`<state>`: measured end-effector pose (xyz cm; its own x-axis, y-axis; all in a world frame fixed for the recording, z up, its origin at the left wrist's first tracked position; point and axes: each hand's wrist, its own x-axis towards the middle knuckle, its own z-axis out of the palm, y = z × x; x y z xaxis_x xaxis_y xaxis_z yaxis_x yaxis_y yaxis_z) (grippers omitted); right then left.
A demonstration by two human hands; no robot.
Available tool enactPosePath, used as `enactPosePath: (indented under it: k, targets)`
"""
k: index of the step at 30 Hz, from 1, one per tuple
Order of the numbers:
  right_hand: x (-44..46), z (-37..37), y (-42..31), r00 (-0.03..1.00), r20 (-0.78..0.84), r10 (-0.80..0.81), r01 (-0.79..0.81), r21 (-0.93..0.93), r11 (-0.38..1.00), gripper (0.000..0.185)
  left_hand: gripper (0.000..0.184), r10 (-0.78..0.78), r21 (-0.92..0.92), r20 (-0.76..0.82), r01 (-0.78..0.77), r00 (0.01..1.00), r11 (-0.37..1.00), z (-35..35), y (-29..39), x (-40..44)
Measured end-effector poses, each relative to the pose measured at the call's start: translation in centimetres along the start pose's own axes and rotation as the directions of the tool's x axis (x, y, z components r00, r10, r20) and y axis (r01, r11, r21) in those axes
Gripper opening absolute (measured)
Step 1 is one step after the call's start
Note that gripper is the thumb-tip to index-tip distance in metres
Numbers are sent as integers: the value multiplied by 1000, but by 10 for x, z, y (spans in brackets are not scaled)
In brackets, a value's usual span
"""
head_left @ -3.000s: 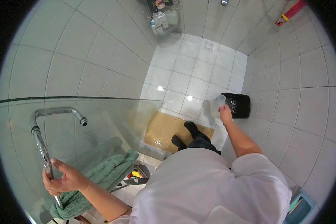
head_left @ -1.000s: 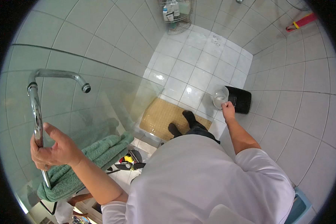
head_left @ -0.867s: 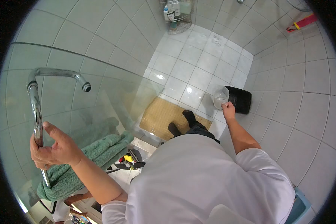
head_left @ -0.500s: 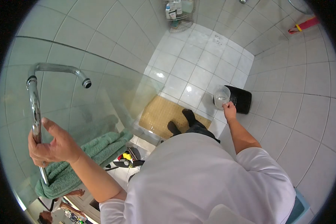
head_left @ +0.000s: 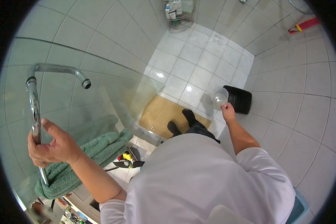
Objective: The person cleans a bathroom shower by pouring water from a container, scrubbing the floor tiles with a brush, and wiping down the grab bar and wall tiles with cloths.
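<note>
My left hand (head_left: 53,145) is wrapped round the chrome bar (head_left: 34,108) on the glass panel, its thumb sticking up. A green towel (head_left: 89,160) hangs over the same bar, just beside that hand. At arm's length, my right hand (head_left: 228,112) grips the near edge of a clear plastic container (head_left: 220,98). The container is tilted, and whether it has a handle is hidden by my fingers. Right beside it on the tiled floor is a black bin (head_left: 240,100), partly overlapped by the container in view.
My feet stand on a tan mat (head_left: 158,115) at the shower floor (head_left: 192,56). A wire corner shelf (head_left: 181,16) holds several bottles. A glass panel (head_left: 100,93) runs along the left. Dark tools with a yellow part (head_left: 127,156) lie beyond it. A blue tub (head_left: 299,207) is behind at right.
My right hand has moved slightly left and tipped the container, which shifted off the black bin's edge. A person at the lower left has moved. My left hand is still.
</note>
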<state>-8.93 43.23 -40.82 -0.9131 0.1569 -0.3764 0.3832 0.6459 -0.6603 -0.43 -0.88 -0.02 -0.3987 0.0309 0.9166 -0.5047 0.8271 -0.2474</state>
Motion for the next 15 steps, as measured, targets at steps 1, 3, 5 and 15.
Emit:
enactPosePath:
  k: [1,3,5,15]
  targets:
    - [2,4,9,1000,-5,-15,15,7,1000,23,35,-18,-43,-41,17,999,999,1,3,1]
    - [6,6,14,999,-11,-32,32,17,999,23,35,-36,-85,-84,29,996,996,1,4,2]
    - [6,4,12,999,-20,-44,43,-36,998,23,36,-25,72,-46,28,999,997,-1,1,1]
    - [4,3,7,999,-34,-6,5,-22,1000,24,35,-10,152,34,5,999,988,-4,5,2]
